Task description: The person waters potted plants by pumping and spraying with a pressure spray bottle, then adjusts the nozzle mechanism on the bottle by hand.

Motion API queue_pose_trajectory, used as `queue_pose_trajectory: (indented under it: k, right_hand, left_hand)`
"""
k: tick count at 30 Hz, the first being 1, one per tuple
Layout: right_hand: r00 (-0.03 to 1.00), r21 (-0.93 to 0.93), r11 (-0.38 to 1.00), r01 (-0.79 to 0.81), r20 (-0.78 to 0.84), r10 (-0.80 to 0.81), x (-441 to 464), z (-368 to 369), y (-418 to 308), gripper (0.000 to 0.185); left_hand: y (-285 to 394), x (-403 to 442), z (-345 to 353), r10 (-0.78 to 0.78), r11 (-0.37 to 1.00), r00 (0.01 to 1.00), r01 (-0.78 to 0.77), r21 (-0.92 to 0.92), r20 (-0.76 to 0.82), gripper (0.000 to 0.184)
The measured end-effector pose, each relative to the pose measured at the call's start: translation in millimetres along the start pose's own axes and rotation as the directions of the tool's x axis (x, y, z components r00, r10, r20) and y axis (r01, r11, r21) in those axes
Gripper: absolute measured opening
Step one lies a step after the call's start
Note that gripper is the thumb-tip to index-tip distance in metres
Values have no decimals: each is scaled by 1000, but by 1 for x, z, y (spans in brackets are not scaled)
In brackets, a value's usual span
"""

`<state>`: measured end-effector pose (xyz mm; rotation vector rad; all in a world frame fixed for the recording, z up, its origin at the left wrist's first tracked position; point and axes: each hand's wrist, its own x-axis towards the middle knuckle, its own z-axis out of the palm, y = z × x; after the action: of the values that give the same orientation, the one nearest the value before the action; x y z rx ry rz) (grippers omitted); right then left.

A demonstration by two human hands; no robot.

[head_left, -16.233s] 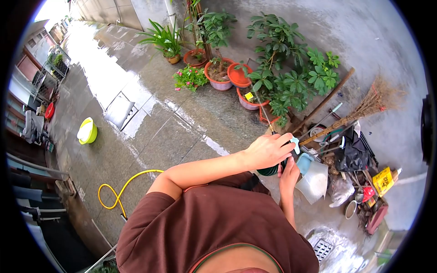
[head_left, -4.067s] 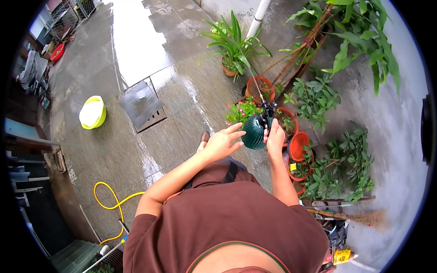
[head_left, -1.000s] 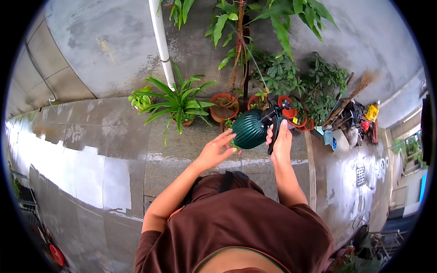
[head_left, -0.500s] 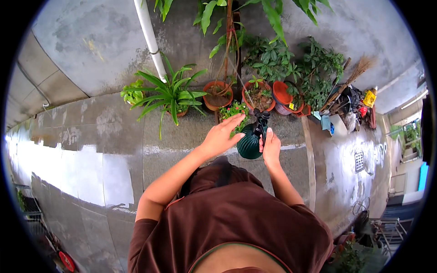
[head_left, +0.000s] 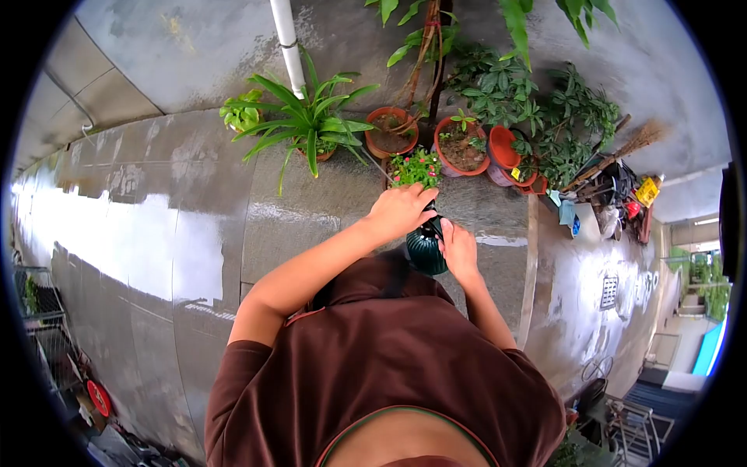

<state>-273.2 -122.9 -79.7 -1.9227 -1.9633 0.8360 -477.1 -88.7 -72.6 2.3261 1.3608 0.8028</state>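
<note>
A dark green ribbed spray bottle (head_left: pixel 426 253) is held upright close to my body, its long thin nozzle pointing up and left toward the plants. My right hand (head_left: pixel 459 249) is wrapped round its black handle. Over the black top of the bottle lies my left hand (head_left: pixel 403 210), its fingers curled on the sprayer head and covering most of it. Just beyond my left hand are small pink flowers (head_left: pixel 416 167) with green leaves. Behind them stand an orange pot with bare soil (head_left: pixel 391 132) and a pot with small seedlings (head_left: pixel 462 145).
A long-leaved plant (head_left: pixel 311 124) grows beside a white pipe (head_left: pixel 288 47) at the wall. To the right are a stacked orange dish (head_left: pixel 504 146), leafy shrubs (head_left: pixel 572 124), a twig broom (head_left: pixel 634 144) and a yellow packet (head_left: pixel 647 191). A floor drain (head_left: pixel 609 292) lies at right.
My left hand, spread beside the bottle before, has closed onto its top. The nozzle has swung left, from the seedling pot toward the flowers and long-leaved plant. The view has shifted slightly.
</note>
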Motion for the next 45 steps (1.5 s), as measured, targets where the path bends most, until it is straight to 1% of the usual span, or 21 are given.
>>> queue_pose_trajectory:
  k: [1,2,5,8,9,12,15,16,19,20,23,24,27,28,31,32,34,35,37,42,45]
  right_hand:
    - [999,-10,1000,24,27,-24,1,1,-1,54]
    - [999,-20,999,26,42,-25,2,3,-1,54]
    - [997,-30,999,40,67,-38,6,10,-4,53]
    - [996,-17,997,76,56,-74,9,8,-11,50]
    - [994,-16,996,93,57,-92,12,5,-13,49]
    - [989,-56,988,141,42,-139,22,2,-11,47]
    - [984,-187,969,163,-36,-172,24,5,-7,48]
    - [982,-227,960,165,-54,-181,25,6,-3,48]
    - [978,-311,933,179,-48,-204,26,4,0,50]
    - [977,-333,925,183,-42,-208,25,3,-1,51]
    - [942,-375,884,280,-69,-328,17,-4,-27,52]
    - [963,-369,896,245,-18,-271,19,-3,-26,51]
    - [958,-424,871,247,-27,-285,21,6,-23,50]
    - [960,-402,881,248,-18,-279,23,9,-18,50]
    - [970,-355,913,199,-59,-234,29,15,-3,50]
    - [961,-353,913,204,-107,-256,28,16,1,48]
    - [975,-288,942,170,-92,-204,31,17,14,49]
    - [980,-255,955,153,-84,-180,34,17,18,50]
    - [971,-286,940,184,-94,-219,31,11,9,52]
    - [960,-398,903,165,-146,-240,19,-7,-10,50]
    - [952,-430,886,176,-156,-265,17,-6,-8,49]
  left_hand:
    - [-3,-2,1,-25,1000,999,24,12,43,45]
    - [-5,-4,3,55,998,995,-54,20,-79,35]
    - [-7,-5,5,47,994,994,-37,99,-101,24]
    - [2,4,-19,-63,994,956,86,70,-287,19]
    - [2,10,-29,-51,991,919,95,93,-392,16]
    - [5,21,-57,-54,993,835,102,58,-548,18]
    - [-1,15,-47,-117,987,815,157,22,-568,18]
    - [-8,9,-38,-170,979,869,204,22,-464,21]
    - [-25,-7,-20,-228,971,934,238,0,-276,26]
    - [-29,-8,-12,-197,980,952,196,-28,-235,29]
    - [-5,-18,10,-172,985,954,171,-23,-246,28]
    - [-7,-17,14,-170,985,952,174,-7,-256,28]
    - [-19,-12,15,-126,991,979,131,22,-158,27]
    - [-19,-9,11,-92,991,976,109,82,-195,25]
    - [-23,10,-20,-111,982,941,153,108,-321,22]
    - [-24,16,-40,-101,982,922,154,114,-375,21]
    - [-26,20,-52,-86,986,889,141,91,-450,21]
    - [-24,20,-49,-109,985,880,157,67,-462,21]
    - [-18,17,-38,-154,983,864,183,14,-479,21]
    - [-26,-1,-13,-207,978,928,204,-42,-311,21]
    - [-21,-4,-1,-178,984,906,163,-72,-384,21]
